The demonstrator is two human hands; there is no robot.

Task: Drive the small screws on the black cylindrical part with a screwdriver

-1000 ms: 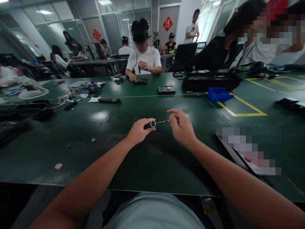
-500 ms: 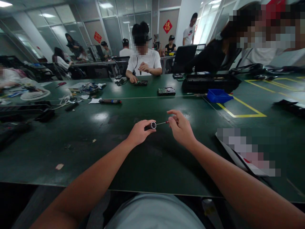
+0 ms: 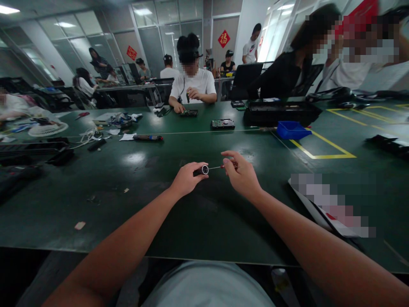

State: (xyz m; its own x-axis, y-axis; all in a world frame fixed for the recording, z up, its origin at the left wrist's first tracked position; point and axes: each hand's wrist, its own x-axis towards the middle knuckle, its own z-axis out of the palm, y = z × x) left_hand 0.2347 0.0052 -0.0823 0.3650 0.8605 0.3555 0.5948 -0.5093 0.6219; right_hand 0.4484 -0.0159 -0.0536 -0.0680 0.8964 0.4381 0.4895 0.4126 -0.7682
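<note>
A short dark cylinder [image 3: 205, 170] with a bright silver ring round its open-looking end is held between the thumb and fingers of my left hand [image 3: 185, 180]. What exactly it is I cannot make out. My right hand [image 3: 243, 175] grips a thin screwdriver [image 3: 222, 166] with a reddish handle, its index finger stretched out above. The slim metal shaft points left to the side of the cylinder. Whether its tip touches or enters is too small to tell. Both hands are above the green table [image 3: 204, 221].
Beyond my hands lie a hard drive [image 3: 223, 124], a pen-shaped tool [image 3: 148, 137], a blue bin [image 3: 293, 130] and a long black tray [image 3: 283, 113]. A blurred-out flat item [image 3: 311, 207] lies near my right forearm. Across the table a person [image 3: 193, 85] works on a small device.
My right hand has shifted slightly left and down with the screwdriver, closer to the cylinder. My left hand has barely moved.
</note>
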